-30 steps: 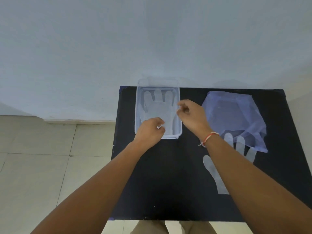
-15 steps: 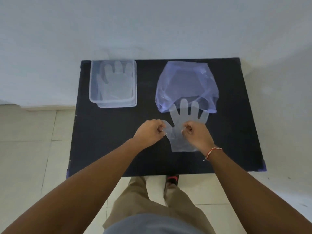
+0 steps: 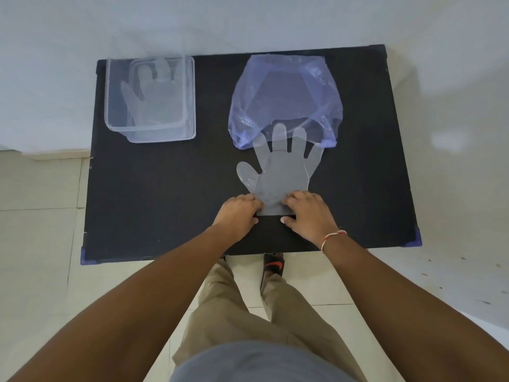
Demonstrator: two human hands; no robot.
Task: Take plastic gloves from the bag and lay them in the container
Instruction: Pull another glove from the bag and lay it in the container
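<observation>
A clear plastic glove (image 3: pixel 281 172) lies flat on the black table (image 3: pixel 154 183), its fingertips overlapping the mouth of the purple plastic bag (image 3: pixel 286 97). My left hand (image 3: pixel 238 213) pinches the glove's cuff at its left corner. My right hand (image 3: pixel 308 213) pinches the cuff at the right corner; a red and white thread circles that wrist. At the table's far left stands the clear container (image 3: pixel 191 103) with another plastic glove (image 3: pixel 151 97) lying flat inside it.
A white wall rises behind the table. Pale floor tiles (image 3: pixel 41 230) surround the table. My legs and a sandalled foot (image 3: pixel 272 264) show below the table's near edge.
My hands left the container, where one glove stays, and moved right to the glove by the bag. They now grip its cuff, lower than before.
</observation>
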